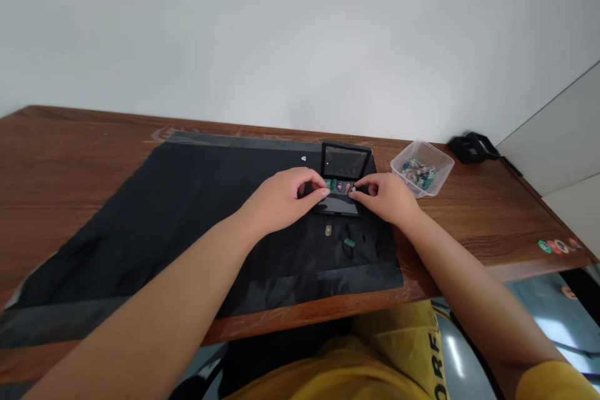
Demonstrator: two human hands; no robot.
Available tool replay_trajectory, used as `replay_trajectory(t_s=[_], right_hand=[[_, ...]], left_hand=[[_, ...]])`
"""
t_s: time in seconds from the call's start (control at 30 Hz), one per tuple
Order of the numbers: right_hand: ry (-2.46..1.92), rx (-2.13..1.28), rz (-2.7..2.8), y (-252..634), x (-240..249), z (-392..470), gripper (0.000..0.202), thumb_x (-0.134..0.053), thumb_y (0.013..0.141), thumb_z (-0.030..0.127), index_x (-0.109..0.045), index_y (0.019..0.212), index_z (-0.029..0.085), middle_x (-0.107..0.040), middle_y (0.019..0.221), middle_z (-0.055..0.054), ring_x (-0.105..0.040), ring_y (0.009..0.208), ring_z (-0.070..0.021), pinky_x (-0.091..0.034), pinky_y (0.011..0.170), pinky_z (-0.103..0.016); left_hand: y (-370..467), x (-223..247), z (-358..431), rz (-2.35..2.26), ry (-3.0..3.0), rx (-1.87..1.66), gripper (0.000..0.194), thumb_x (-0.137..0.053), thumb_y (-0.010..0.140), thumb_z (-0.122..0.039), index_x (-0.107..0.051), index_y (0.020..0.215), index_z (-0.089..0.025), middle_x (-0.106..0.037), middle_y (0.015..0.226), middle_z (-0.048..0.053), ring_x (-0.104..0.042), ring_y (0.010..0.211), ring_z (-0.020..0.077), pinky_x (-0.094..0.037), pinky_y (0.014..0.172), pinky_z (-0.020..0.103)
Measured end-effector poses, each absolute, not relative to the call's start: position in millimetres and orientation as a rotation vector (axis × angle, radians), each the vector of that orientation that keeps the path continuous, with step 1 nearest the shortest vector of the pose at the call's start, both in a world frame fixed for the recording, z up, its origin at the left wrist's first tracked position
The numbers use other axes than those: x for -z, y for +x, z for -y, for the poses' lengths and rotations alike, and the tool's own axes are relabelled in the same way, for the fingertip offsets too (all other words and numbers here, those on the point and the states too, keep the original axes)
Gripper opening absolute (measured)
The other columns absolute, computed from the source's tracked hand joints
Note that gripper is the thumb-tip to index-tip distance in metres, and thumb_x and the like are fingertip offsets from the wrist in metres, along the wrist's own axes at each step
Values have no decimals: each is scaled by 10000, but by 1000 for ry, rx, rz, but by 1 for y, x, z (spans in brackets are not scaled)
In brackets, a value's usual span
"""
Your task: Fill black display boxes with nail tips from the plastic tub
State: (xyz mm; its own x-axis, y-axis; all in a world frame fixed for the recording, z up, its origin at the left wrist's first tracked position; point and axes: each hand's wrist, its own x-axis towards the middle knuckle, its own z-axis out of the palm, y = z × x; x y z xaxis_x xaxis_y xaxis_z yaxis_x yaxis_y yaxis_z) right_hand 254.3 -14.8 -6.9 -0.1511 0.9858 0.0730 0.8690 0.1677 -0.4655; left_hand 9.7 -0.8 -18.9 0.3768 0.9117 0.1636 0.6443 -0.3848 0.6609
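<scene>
While the left hand (280, 201) holds thumb and forefinger close together at the 9 o'clock end of a row of small coloured stones (340, 187), I cannot tell whether anything is pinched between them; the right hand (390, 199) meets the row at 3 o'clock, fingertips about its small pale end piece (353, 189), though I cannot confirm a clamp there either. That row lies across the middle of a black rectangular case (335, 205), whose windowed black lid (345, 161) stands raised at 12 o'clock; green, pink and reddish stones sit in it, so I judge the row well along; on a black sheet mat (197, 212) outside lie a pale pointed piece (304, 158) at 10 o'clock, a yellowish translucent piece (328, 230) near 7 and an oval green stone (349, 242) at 6; a transparent square plastic tub (443, 169) at 3 o'clock holds many more.
</scene>
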Motion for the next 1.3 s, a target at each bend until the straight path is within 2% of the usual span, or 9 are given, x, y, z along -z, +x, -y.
replay_trajectory(t_s=[0.1,0.17,0.27,0.37,0.47,0.67,0.83,1.07,1.3], right_hand=[[-1777,-443,2128,254,4,16,250,-803,892,393,-882,1053,219,-663,656,1,-526,582,-136,-329,596,-302],[-1773,-444,2141,254,3,16,263,-818,879,398,-880,1058,216,-670,659,0,-530,584,-136,-334,596,-300],[-1767,-428,2135,256,1,15,273,-841,854,389,-872,1040,190,-663,654,1,-534,589,-135,-341,599,-296],[-1701,-424,2089,261,-1,15,275,-799,887,393,-859,1026,164,-627,624,10,-526,585,-132,-341,598,-291],[-1443,-605,2147,266,-2,18,273,-766,908,368,-844,1055,152,-575,597,39,-473,552,-108,-336,593,-278],[-1015,-1132,2456,258,-3,29,252,-872,836,348,-844,1010,167,-527,609,72,-436,548,-77,-323,594,-250],[-1081,-936,2699,250,-10,34,315,-917,798,315,-834,1088,226,-582,698,64,-507,615,-90,-290,622,-252],[-1173,-860,2709,251,-11,34,213,-880,847,306,-827,1033,215,-575,692,58,-511,634,-100,-278,633,-262],[-1195,-811,2699,250,-9,33,68,-822,890,226,-833,953,202,-604,681,45,-523,633,-98,-280,631,-270]], left_hand=[[10,17,5,-1271,2149,-622,454,-667,849,-603,-563,608,-233,-593,623,-8,-499,578,161,-341,571,313],[10,16,7,-1189,2179,-554,509,-730,799,-603,-481,559,-229,-548,570,-23,-465,546,149,-310,555,308],[7,16,7,-1119,2196,-459,400,-824,706,-539,-589,593,-236,-608,626,-22,-530,585,159,-337,565,297],[2,15,4,-1135,2164,-347,242,-827,689,-500,-763,743,-273,-642,688,-25,-580,605,170,-366,571,289],[1,13,4,-1105,2148,-213,272,-787,730,-499,-846,919,-312,-600,680,-39,-566,590,158,-367,579,285],[4,11,10,-1082,2176,-80,272,-765,789,-526,-860,945,-324,-586,691,-42,-552,606,145,-361,606,291],[6,13,12,-1097,2216,-92,247,-768,796,-546,-856,904,-342,-628,720,-36,-585,647,153,-377,625,292],[9,12,15,-1139,2246,-141,361,-601,892,-573,-800,809,-283,-622,668,-13,-537,612,160,-356,599,307],[5,14,8,-1235,2082,-402,419,-592,866,-613,-780,823,-241,-651,669,-2,-526,612,158,-367,575,292]])
